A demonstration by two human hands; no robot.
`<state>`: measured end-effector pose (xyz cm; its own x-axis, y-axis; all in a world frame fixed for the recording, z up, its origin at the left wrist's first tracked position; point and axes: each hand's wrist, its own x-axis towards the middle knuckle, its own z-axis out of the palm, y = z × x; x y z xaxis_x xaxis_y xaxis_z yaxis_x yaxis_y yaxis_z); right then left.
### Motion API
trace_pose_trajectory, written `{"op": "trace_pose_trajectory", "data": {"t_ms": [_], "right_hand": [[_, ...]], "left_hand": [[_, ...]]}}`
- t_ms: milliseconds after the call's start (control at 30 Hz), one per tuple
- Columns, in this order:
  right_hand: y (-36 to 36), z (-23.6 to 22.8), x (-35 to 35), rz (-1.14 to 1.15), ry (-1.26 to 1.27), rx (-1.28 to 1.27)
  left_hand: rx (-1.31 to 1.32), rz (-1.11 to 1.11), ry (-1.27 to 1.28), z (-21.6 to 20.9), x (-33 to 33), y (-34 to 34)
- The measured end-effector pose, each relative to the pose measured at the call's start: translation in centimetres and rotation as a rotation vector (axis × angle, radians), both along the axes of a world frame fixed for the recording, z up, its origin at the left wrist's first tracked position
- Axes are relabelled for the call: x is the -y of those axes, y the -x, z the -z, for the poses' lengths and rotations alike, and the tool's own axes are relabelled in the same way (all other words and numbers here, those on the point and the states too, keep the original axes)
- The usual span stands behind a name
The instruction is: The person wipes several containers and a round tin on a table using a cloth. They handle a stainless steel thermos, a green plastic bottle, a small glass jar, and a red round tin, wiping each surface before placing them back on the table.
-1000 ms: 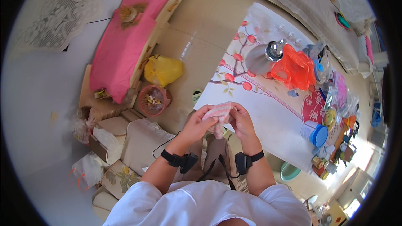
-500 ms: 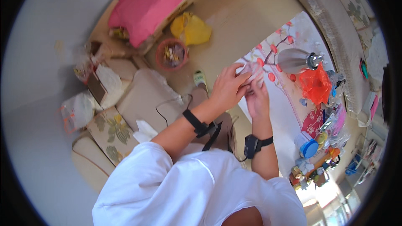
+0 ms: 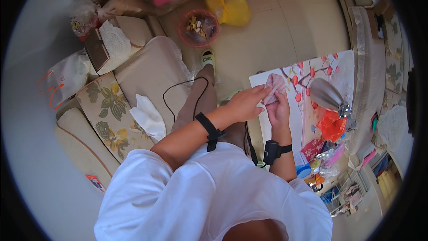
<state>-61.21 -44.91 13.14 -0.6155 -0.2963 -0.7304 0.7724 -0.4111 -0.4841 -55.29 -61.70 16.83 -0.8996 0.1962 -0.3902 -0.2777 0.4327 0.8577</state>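
Head view: both hands meet on a soft, crumpled pale-pink cloth point(image 3: 274, 87), held just above the near edge of the bench w/ flowered white cover point(image 3: 343, 73). Left hand point(image 3: 245, 104) fingers pinch its side; right hand point(image 3: 277, 109) cups under it. Shiny metal kettle point(image 3: 327, 96) just beside; crinkly orange plastic bag point(image 3: 332, 125) near. Bare tan floor point(image 3: 276, 27) beyond.

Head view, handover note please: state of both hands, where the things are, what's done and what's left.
Left hand: fingers closed on the pale pink cloth, gripping its near edge.
Right hand: also holding the cloth, from below.
The cloth is bunched between both hands, above the near corner of the table with the floral cover.
On the table beyond the hands: a metal kettle and an orange bag.
Done: cloth is in hand, off the table.
Left: it is crumpled, not flat or folded; how far along cannot be told.
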Motion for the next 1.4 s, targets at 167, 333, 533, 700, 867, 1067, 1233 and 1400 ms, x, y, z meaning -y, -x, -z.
{"op": "trace_pose_trajectory", "data": {"t_ms": [167,333,533,700,867,1067,1233,1400], "right_hand": [[1.2,0.7,0.7,-0.06,0.119,-0.123],[3.0,-0.9,1.8,-0.236,0.32,-0.097],[2.6,-3.7,9.6,-0.416,0.217,-0.244],[2.4,-4.5,15.8,-0.567,0.261,-0.293],[1.3,-4.0,23.1,-0.599,0.203,-0.319],[1.7,-2.8,33.2,-0.726,0.198,-0.245],[3.1,-2.1,43.1,-0.887,0.175,-0.274],[4.5,-2.1,51.4,-0.955,0.237,-0.058]], "left_hand": [[-0.183,-0.237,0.08,1.5,1.5,-0.5],[-0.217,-0.542,0.087,0.5,1.0,-1.5],[-0.254,-0.779,0.006,-1.7,4.0,-2.4],[-0.331,-0.945,-0.227,-1.5,8.3,-3.8],[-0.373,-1.164,-0.381,-0.8,12.8,-6.1],[-0.149,-1.263,-0.423,2.1,22.9,-7.9],[-0.209,-1.33,-0.256,3.5,33.4,-7.2],[-0.19,-1.373,-0.14,4.7,42.1,-5.9]]}}
